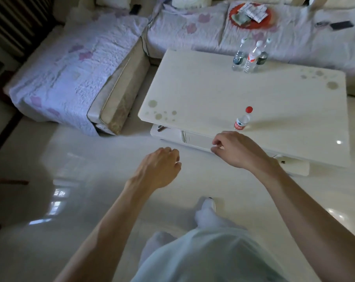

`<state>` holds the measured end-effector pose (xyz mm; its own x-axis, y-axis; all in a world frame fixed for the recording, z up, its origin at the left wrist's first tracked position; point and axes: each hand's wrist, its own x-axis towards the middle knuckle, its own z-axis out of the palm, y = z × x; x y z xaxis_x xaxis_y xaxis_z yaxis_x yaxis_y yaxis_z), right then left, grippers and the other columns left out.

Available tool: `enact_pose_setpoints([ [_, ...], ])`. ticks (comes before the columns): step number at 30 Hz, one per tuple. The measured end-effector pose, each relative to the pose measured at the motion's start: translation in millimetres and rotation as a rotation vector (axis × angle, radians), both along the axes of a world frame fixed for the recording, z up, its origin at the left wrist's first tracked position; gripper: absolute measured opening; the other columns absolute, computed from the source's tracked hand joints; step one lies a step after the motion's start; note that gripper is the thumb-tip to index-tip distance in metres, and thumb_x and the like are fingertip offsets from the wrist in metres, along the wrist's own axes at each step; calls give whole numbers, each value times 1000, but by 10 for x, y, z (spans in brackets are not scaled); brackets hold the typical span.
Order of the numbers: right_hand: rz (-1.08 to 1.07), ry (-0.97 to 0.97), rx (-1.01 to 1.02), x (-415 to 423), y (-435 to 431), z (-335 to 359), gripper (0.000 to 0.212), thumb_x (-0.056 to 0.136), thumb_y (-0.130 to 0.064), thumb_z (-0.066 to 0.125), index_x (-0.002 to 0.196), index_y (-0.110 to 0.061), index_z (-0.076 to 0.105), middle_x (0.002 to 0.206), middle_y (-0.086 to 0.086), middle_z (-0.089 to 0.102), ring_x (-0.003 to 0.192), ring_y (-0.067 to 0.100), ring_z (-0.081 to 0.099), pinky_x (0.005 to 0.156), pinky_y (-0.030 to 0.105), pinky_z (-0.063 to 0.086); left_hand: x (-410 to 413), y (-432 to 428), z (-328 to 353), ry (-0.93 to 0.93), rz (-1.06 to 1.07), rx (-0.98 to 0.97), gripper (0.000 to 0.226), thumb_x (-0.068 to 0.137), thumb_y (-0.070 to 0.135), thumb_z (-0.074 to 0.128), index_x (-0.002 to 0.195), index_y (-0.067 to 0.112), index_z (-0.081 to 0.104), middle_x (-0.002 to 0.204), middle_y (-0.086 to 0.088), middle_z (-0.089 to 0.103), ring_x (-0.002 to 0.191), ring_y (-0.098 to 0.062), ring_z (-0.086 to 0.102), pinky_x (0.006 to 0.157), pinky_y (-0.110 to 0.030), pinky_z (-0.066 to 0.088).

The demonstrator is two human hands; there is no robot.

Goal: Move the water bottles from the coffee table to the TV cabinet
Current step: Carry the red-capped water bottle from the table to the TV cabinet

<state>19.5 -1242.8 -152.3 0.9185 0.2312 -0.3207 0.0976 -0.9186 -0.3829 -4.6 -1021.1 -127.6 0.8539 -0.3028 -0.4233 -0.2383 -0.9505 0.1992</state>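
Water bottles, four in all, stand upright on a glossy cream coffee table (pixel 193 92) that fills the right centre of the head-camera frame. The nearest bottle (pixel 241 121), lower right of centre near the table's front edge, is small and clear, with a red cap and a red label whose white writing is too small to read. The other three are grouped close together at the table's far edge, upper right: a left bottle (pixel 238 58) with a dark label, a middle bottle (pixel 251 60) with a white cap and an orange-and-white label, and a right bottle (pixel 262 56) with a dark label; none of the print is legible. The right hand (pixel 234 149) hovers over the table's front edge just below the red-capped bottle, apart from it, knuckles up, fingers loosely curled, holding nothing. The left hand (pixel 162 167) hangs over the shiny floor (pixel 70 200), lower centre, also loosely curled and holding nothing. A sofa (pixel 81 64) with a quilted lilac cover wraps the top and left.
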Motion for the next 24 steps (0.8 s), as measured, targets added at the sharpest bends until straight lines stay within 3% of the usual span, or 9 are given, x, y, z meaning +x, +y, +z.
enact_pose_setpoints([
  [13,-167,98,1,698,-877,-206,30,95,-36,54,114,-15,62,118,3,64,108,24,61,85,34,47,1268,-1112,-254,69,-221,-68,29,99,30,44,114,13,63,117,-6,65,107,-23,61,91,-38,51],
  [24,-427,231,-103,1515,-1318,-244,26,93,-34,52,110,-17,63,111,-1,65,104,20,62,86,33,48,2723,-1608,-859,118,-517,-109,29,98,29,42,114,13,59,111,-7,62,108,-24,59,87,-36,49],
])
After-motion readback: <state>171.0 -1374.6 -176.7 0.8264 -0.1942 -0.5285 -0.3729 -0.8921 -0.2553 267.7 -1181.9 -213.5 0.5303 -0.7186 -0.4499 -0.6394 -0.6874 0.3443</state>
